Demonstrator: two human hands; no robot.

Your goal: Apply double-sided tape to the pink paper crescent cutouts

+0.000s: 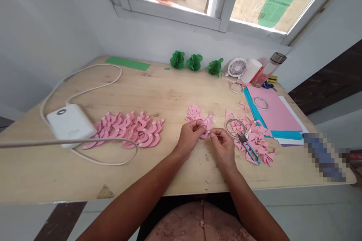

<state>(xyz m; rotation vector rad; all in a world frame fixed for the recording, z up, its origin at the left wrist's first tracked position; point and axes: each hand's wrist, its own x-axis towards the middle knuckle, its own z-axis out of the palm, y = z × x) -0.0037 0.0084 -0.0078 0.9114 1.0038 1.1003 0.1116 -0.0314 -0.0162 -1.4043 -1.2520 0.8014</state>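
Head view: a pink cutout [209, 121] is held up just over the desk [175, 88], in front of the person, between the left hand [192, 135] and the right hand [223, 145]. Its left side is pinched between the thumb and fingers of the left hand. The thumb and first finger of the right hand are brought close together at its lower right edge; whether it is pinched by them too cannot be told. Just past the left hand, a small pink pile [193, 112] is seen. Farther left, a big heap of pink curls [130, 130] is laid out, and beside it a white box [70, 122] is set with a cord [104, 163]. To the right of the right hand, pink scraps [263, 137] are spread, with blue snips [250, 150] and a ring [226, 128] lying on them. Past the scraps, pink paper [274, 115] is stacked on blue paper [288, 134], and another ring is laid on top. Along the back, three green puffs [194, 62] are lined up between a green strip [128, 63] and a little fan [237, 67]. Beside the fan, a white cup [252, 70] and a bottle [270, 69] are placed.
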